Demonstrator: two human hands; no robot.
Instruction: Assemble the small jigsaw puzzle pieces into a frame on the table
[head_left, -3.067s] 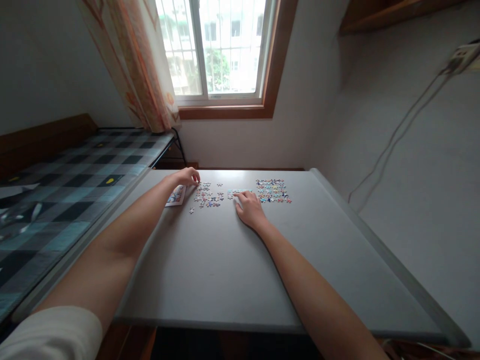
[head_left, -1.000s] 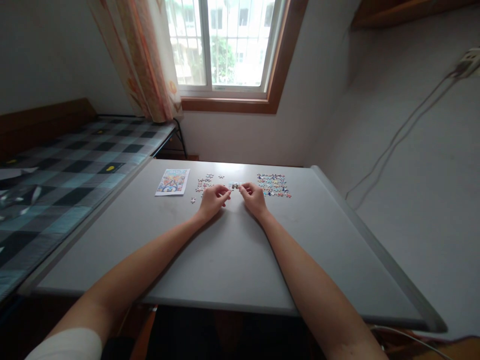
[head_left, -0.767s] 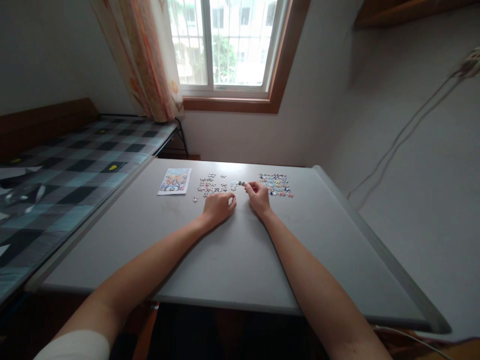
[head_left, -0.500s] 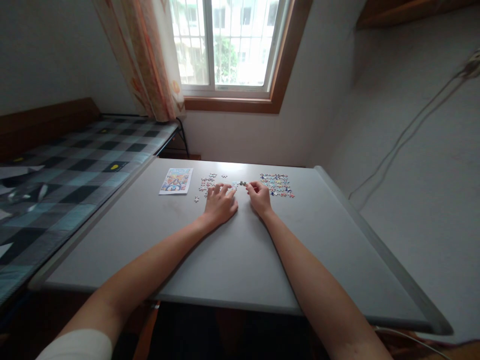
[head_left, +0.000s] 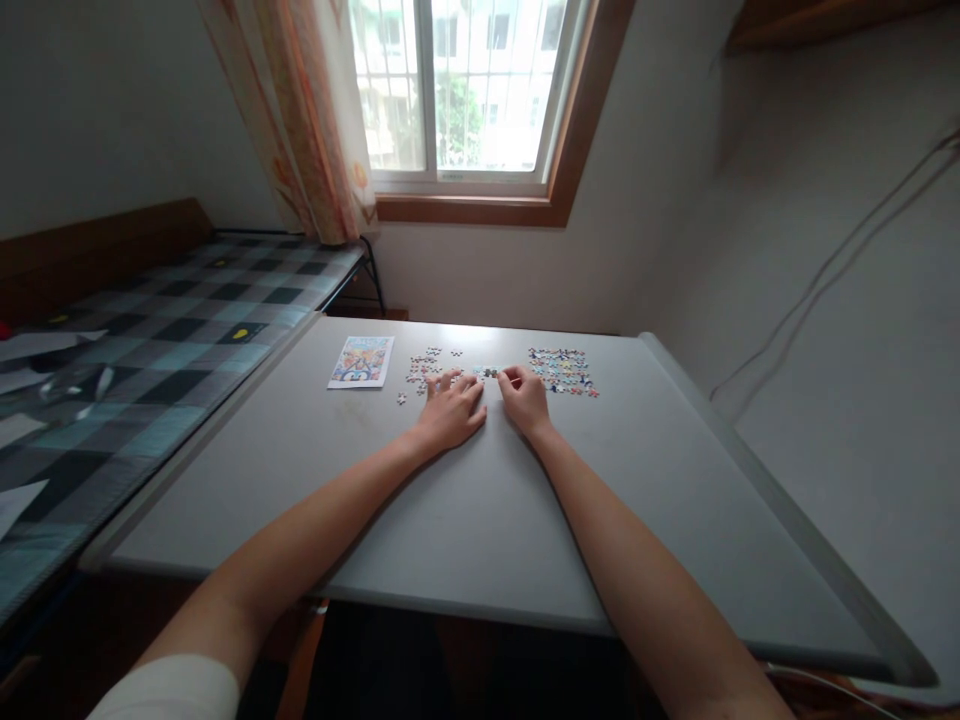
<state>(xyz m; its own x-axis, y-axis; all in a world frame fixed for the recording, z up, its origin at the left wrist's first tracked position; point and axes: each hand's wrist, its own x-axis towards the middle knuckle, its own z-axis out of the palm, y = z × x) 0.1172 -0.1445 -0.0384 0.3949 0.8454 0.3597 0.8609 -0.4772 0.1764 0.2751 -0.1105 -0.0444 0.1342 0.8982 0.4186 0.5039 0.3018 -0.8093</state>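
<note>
Grey table (head_left: 450,530) bears puzzle pieces (head_left: 567,370), the right hand (head_left: 525,400) holding dark ones (head_left: 490,373).

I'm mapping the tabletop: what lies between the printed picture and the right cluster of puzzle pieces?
In the head view: a left cluster of pieces, a small middle group, the left hand and, partly, the right hand.
</note>
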